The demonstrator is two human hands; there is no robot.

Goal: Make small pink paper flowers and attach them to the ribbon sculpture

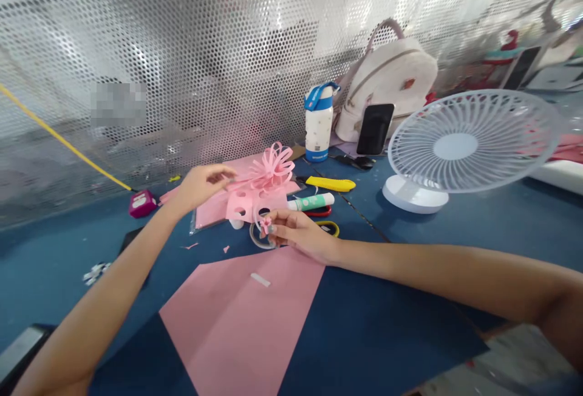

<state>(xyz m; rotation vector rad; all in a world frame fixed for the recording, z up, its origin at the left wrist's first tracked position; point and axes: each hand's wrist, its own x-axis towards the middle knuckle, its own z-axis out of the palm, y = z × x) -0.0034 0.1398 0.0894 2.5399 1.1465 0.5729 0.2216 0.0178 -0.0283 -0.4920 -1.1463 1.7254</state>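
Note:
My right hand [296, 230] pinches a small pink paper flower [266, 224] between thumb and fingers, just above a clear ring like a tape roll [255, 239]. My left hand [203, 184] reaches in from the left, thumb and fingers slightly apart, its fingertips close to a looped bow of pink paper strips [273, 168]. Beneath the bow lies pink paper with round holes [240, 203], on top of a pink paper pack [209, 211]. Nearest me is a large pink sheet [241, 323] with a short white strip [260, 279] on it.
Behind my right hand are a green-and-white marker-like tube [313, 201], a yellow cutter [330, 184] and a yellow handle loop [330, 226]. A bottle [317, 126], phone [376, 129], backpack [396, 74] and fan [455, 147] stand farther back. A magenta tape measure [142, 203] sits left.

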